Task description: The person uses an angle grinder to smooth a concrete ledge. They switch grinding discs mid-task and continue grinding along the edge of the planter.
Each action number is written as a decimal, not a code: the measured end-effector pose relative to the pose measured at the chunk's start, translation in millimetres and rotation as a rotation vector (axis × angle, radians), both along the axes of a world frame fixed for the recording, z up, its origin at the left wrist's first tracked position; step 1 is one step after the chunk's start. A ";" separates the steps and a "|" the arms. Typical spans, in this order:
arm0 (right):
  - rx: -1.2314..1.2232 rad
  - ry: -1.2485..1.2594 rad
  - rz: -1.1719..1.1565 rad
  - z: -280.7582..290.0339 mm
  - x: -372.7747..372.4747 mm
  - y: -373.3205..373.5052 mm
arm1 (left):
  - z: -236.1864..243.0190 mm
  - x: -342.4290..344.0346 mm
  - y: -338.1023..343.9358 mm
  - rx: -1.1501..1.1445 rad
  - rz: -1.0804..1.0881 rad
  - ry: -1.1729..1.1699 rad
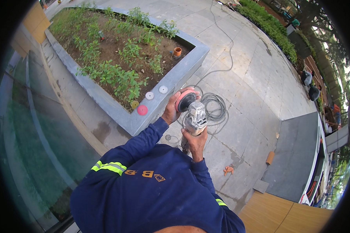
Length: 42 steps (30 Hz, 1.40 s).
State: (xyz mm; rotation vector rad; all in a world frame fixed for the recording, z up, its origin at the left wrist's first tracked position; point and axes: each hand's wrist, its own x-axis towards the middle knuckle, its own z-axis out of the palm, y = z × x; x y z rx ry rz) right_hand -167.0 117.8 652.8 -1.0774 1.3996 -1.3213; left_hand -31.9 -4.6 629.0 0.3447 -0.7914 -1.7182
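Note:
In front of my chest I hold a dusty grey angle grinder (196,117), its head turned up and to the left. My right hand (196,143) is wrapped round its body. At the grinder's head sits a black backing plate with a pink polishing pad (180,101), which my left hand (171,109) grips by its edge. Some left fingers are hidden behind the pad. On the corner of the stone planter edge lie a pink disc (142,110), a yellow disc (134,104), a white perforated disc (149,95) and another white disc (163,89).
A planter (196,54) with soil and green plants stands ahead to the left. A coiled grey cable (214,106) lies on the paving beyond the grinder, running off to the far side. An orange rag-like object (228,170) and a dark stone slab (289,151) are at right.

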 end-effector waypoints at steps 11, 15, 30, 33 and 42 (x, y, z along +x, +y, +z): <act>-0.016 -0.108 -0.047 -30.7 -40.5 -25.9 | 27.4 -21.7 13.9 -0.102 0.058 -0.204; -0.037 -0.380 0.114 -24.7 -65.7 -44.5 | 38.6 -29.4 5.8 -0.437 0.074 -0.519; -0.215 -0.754 0.065 -36.4 -115.7 -58.3 | 97.2 -95.9 6.2 -0.781 0.497 -0.826; -0.212 -0.777 0.058 -38.3 -113.1 -56.5 | 90.1 -99.0 3.9 -0.795 0.512 -0.843; -0.220 -0.909 0.206 -39.2 -119.4 -54.8 | 91.1 -89.6 -10.5 -0.752 0.345 -0.733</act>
